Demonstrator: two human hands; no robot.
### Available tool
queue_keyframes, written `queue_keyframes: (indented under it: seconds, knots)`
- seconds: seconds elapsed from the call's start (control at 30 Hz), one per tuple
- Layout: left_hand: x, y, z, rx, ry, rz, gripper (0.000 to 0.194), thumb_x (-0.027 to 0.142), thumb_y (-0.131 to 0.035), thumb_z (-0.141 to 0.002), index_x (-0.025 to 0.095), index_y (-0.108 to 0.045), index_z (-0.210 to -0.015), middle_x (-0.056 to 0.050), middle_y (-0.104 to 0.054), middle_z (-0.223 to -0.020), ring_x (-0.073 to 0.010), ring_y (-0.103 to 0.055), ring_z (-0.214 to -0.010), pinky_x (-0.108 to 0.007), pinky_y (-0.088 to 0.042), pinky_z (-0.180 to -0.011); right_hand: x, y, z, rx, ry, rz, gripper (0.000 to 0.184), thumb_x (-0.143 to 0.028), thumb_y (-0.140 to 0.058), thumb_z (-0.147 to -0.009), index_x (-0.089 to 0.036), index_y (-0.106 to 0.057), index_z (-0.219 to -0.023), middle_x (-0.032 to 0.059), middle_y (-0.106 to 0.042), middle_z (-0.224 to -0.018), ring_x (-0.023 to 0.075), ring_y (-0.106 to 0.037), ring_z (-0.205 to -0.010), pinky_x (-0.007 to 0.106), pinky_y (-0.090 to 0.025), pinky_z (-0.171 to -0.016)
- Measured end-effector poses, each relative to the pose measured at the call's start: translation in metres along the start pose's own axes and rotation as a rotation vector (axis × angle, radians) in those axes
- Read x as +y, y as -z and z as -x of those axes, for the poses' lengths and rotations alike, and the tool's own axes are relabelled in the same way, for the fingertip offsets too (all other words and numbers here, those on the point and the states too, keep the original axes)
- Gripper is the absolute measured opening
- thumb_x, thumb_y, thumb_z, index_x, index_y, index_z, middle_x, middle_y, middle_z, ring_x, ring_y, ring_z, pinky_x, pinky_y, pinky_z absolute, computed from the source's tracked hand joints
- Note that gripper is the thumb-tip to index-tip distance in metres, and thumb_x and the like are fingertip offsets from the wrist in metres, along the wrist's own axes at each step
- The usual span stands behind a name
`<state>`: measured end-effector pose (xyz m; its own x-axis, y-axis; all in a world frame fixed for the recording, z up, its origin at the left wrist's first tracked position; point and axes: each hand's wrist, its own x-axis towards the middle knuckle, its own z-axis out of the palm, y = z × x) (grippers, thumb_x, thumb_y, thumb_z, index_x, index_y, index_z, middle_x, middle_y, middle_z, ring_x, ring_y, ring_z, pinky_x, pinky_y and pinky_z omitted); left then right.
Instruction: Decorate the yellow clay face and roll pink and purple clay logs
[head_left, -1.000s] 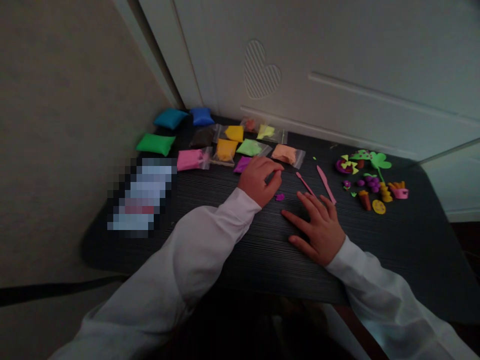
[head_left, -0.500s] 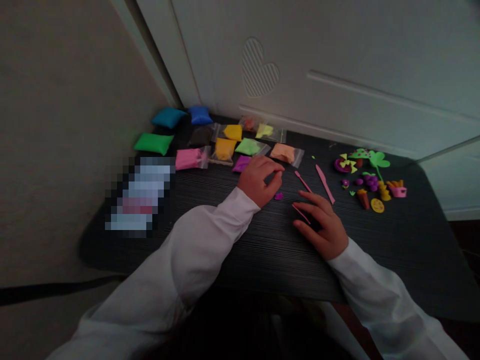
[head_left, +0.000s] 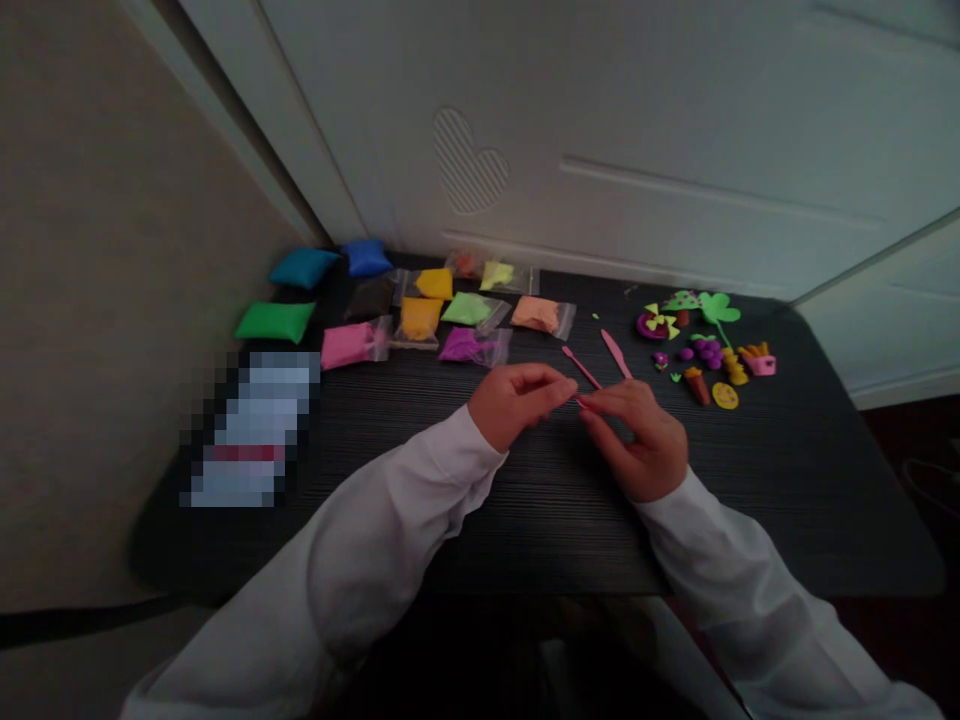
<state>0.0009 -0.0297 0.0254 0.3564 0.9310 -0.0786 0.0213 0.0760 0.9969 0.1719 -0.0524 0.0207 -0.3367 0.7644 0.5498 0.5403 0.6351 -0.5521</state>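
My left hand (head_left: 521, 402) is closed in a pinch above the middle of the table; what its fingertips hold, if anything, is too small to make out. Its fingertips almost meet those of my right hand (head_left: 637, 435), which pinches a thin pink stick (head_left: 582, 402). Only a short bit of the stick shows; the fingers cover the rest. Just beyond the right hand lie a pink modelling tool (head_left: 581, 367) with a rounded end and a pink plastic knife (head_left: 615, 352). The bag of purple clay (head_left: 469, 345) lies beyond the left hand.
Several bags of coloured clay, among them a pink one (head_left: 351, 344) and a peach one (head_left: 538, 314), lie along the back. Small clay models, including a pink cup of fries (head_left: 759, 362) and a green clover (head_left: 718, 308), stand at right. A blurred-out phone-like panel (head_left: 255, 430) lies left.
My hands have come together, fingertips closing; my right hand has taken up the thin pink stick. The small purple piece beside the left hand no longer shows. The view has shifted.
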Motion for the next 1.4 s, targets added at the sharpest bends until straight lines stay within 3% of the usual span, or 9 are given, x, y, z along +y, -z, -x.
queue_keyframes:
  seconds: [0.2,0.33,0.47,0.63,0.77,1.13,1.4]
  knots:
    - [-0.0027,-0.0006,-0.0017,-0.039,0.142,0.13,0.024,0.037,-0.063,-0.064,0.015,-0.06,-0.073,0.005,-0.049,-0.05,-0.0016,-0.037,-0.04,-0.015,-0.026,-0.035,-0.0005,-0.0022,-0.0017,0.016,0.077,0.053,0.022,-0.015,-0.055,-0.073,-0.024,-0.058,-0.093,0.002,-0.063,-0.084,0.0143,-0.057,-0.079,0.033,-0.045,-0.075]
    - [-0.0053,0.0005,-0.0047,-0.071,0.166,0.23,0.019,0.03,-0.066,-0.062,0.015,-0.06,-0.071,0.005,-0.051,-0.049,-0.0012,-0.038,-0.038,-0.015,-0.025,-0.034,-0.0016,-0.0014,-0.0014,0.02,0.022,0.017,0.021,-0.013,-0.056,-0.072,-0.022,-0.056,-0.092,0.0031,-0.062,-0.085,0.014,-0.056,-0.083,0.031,-0.047,-0.074]
    - [-0.0074,0.0007,-0.0053,-0.06,0.145,0.195,0.017,0.029,-0.065,-0.063,0.016,-0.061,-0.073,0.005,-0.053,-0.052,-0.0016,-0.041,-0.041,-0.014,-0.027,-0.036,-0.0006,-0.0026,-0.0003,0.047,-0.046,-0.038,0.021,-0.016,-0.056,-0.072,-0.022,-0.055,-0.092,0.0021,-0.061,-0.085,0.0137,-0.057,-0.082,0.03,-0.047,-0.074]
    - [-0.0066,-0.001,-0.0032,0.03,-0.02,0.007,0.017,0.032,-0.062,-0.066,0.017,-0.062,-0.074,0.004,-0.055,-0.056,-0.0032,-0.044,-0.046,-0.016,-0.033,-0.042,0.0035,-0.0069,0.002,0.057,-0.285,-0.209,0.028,-0.027,-0.06,-0.071,-0.023,-0.054,-0.098,0.0021,-0.061,-0.091,0.0159,-0.057,-0.085,0.033,-0.047,-0.078]
    - [-0.007,-0.0018,-0.002,0.087,-0.178,-0.123,0.015,0.03,-0.06,-0.068,0.017,-0.063,-0.075,0.0,-0.062,-0.072,-0.0076,-0.054,-0.066,-0.021,-0.044,-0.061,0.0034,-0.0055,0.0001,0.026,-0.387,-0.307,0.019,-0.03,-0.06,-0.07,-0.023,-0.06,-0.088,0.0,-0.063,-0.083,0.0137,-0.059,-0.076,0.029,-0.049,-0.071]
    - [-0.0089,-0.0052,0.0001,0.098,-0.308,-0.277,0.018,0.029,-0.059,-0.07,0.017,-0.063,-0.083,-0.002,-0.062,-0.08,-0.0084,-0.054,-0.067,-0.02,-0.042,-0.056,-0.0001,-0.0032,-0.0027,0.043,-0.381,-0.25,0.01,-0.029,-0.058,-0.072,-0.023,-0.063,-0.079,-0.0024,-0.063,-0.073,0.0106,-0.058,-0.065,0.024,-0.047,-0.062]
    - [-0.0087,-0.0051,0.0008,0.135,-0.33,-0.316,0.016,0.03,-0.056,-0.072,0.018,-0.063,-0.08,-0.001,-0.062,-0.077,-0.0082,-0.054,-0.066,-0.02,-0.041,-0.057,0.003,-0.0036,-0.0005,0.042,-0.398,-0.274,0.018,-0.031,-0.06,-0.07,-0.024,-0.063,-0.087,-0.0006,-0.065,-0.081,0.0134,-0.06,-0.073,0.029,-0.049,-0.069]
